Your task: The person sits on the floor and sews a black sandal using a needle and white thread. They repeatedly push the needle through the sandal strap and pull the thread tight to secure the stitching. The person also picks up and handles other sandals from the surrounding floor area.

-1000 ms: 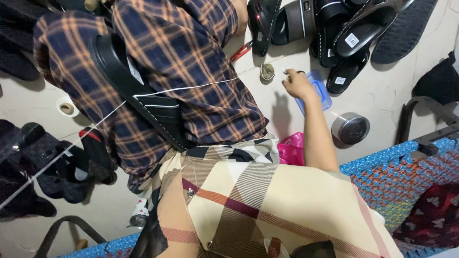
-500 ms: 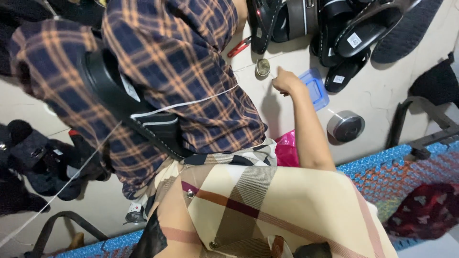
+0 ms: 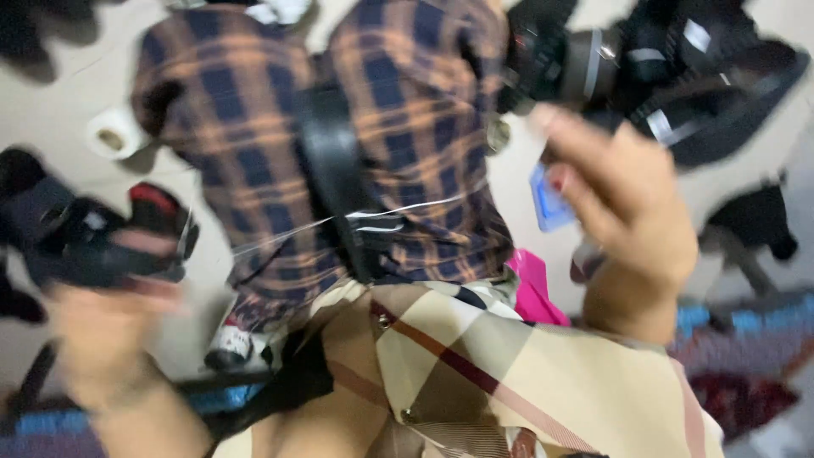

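Both hands are raised and heavily blurred. Right hand [image 3: 632, 216], fingers loosely spread and apparently empty, hovers just above a blue packet [image 3: 549, 199] on the floor. Left hand [image 3: 106, 339] sits near black sandals [image 3: 93, 242]; its grip cannot be determined. Plaid shirt [image 3: 339, 144] lies between them.

Tape roll [image 3: 110, 136] left of shirt [image 3: 339, 127]; sandals [image 3: 678, 68] right (floor)

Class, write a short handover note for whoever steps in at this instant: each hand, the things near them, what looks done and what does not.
Left hand: raised and blurred, apparently empty, beside the black sandals.
Right hand: lifted, fingers loosely curled, nothing clearly held; the small blue plastic card lies just behind it.
Dark orange-checked shirt is spread on the pale floor, black strap across it.
Nothing is gripped; the shirt lies untouched.
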